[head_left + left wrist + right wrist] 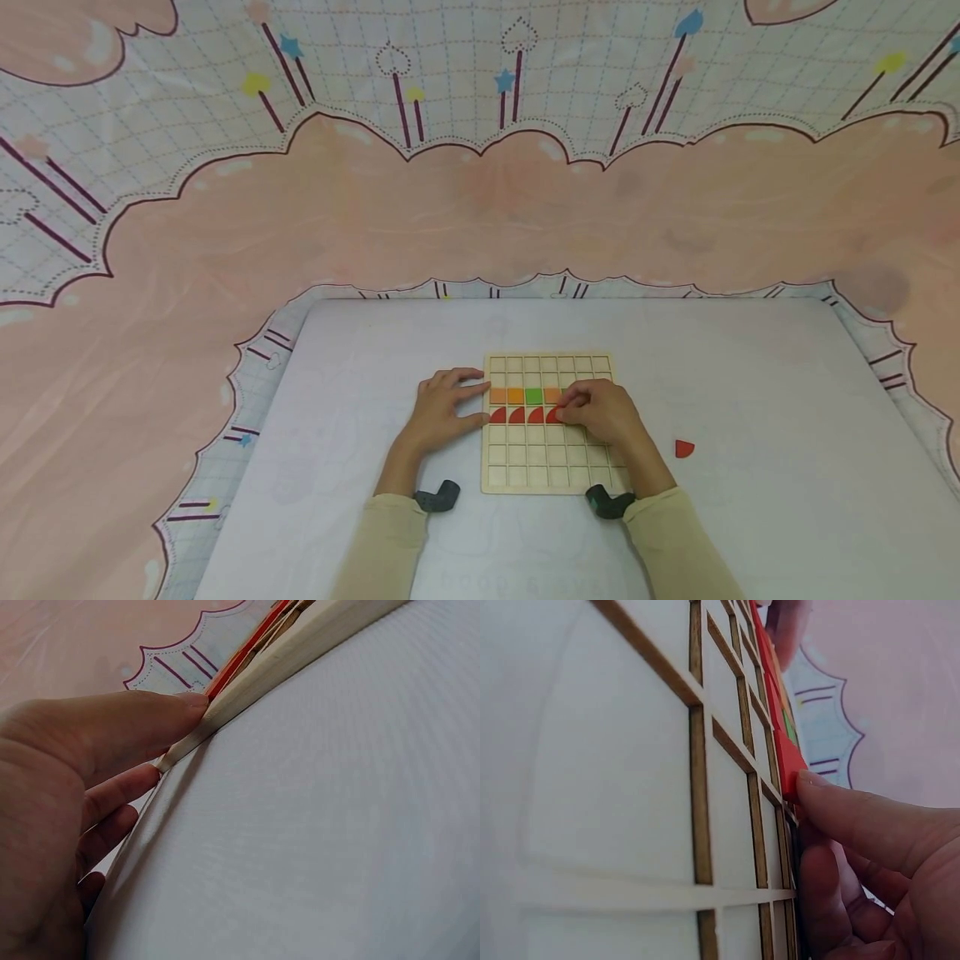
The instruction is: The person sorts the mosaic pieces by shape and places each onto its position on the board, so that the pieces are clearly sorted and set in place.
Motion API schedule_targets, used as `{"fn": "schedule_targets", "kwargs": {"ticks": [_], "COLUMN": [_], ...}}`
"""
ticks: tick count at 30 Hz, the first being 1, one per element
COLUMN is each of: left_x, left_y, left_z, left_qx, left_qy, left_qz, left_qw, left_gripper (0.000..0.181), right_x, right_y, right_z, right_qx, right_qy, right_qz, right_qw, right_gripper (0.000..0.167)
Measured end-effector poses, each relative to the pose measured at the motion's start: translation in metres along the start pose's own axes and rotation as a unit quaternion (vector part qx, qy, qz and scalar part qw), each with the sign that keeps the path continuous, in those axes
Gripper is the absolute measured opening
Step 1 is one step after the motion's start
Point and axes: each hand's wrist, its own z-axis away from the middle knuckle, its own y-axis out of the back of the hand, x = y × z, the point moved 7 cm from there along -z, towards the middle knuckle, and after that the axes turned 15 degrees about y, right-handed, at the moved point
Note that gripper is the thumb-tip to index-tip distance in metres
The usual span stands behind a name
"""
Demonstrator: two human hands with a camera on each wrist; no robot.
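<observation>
A wooden grid board (517, 477) lies on the white table. One of its rows holds orange and green square tiles (533, 397); the row just below has red quarter-circle pieces (517, 416). My right hand (606, 410) pinches the rightmost red quarter-circle piece (789, 769) at its cell, thumb on the piece and other fingers bent. My left hand (444, 408) is spread along the board's left edge, its thumb and fingertips touching the wood, as the left wrist view also shows. Part of the tile row is hidden behind the right hand.
A loose red quarter-circle piece (684, 449) lies on the table (765, 383), right of my right forearm. Dark wrist-camera mounts (609, 502) sit near both wrists. A patterned pink cloth (525, 208) surrounds the table's back and sides.
</observation>
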Motion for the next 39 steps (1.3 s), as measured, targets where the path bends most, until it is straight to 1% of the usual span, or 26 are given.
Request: {"fn": "schedule_targets", "kwargs": {"ticks": [8,18,22,29,39], "left_x": [0.0002,0.0002,0.0001,0.0007,0.0000], "left_y": [-0.0001,0.0000,0.0001,0.0010,0.0004], "left_z": [-0.0003,-0.0003,0.0000,0.0005,0.0002], "left_qx": [-0.006,-0.007,-0.007,-0.003,-0.004], "left_qy": [0.002,0.006,0.006,-0.002,0.001], "left_qz": [-0.002,-0.005,-0.005,-0.005,-0.004], "left_qw": [1.0000,0.9999,0.9999,1.0000,1.0000], "left_gripper": [0.056,0.056,0.056,0.056,0.056], "right_x": [0.0035,0.0047,0.0039,0.0011,0.0017], "right_y": [-0.0007,-0.0017,-0.0018,0.0000,0.0006], "right_z": [-0.0002,-0.0013,-0.0009,-0.0005,-0.0005], "right_qx": [-0.003,-0.007,-0.010,-0.010,-0.012], "right_qy": [-0.005,0.003,0.000,-0.005,-0.003], "right_qz": [-0.006,-0.013,-0.015,-0.008,-0.004], "right_qw": [1.0000,0.9999,0.9998,0.9999,0.9999], "right_gripper": [0.011,0.011,0.011,0.012,0.012]}}
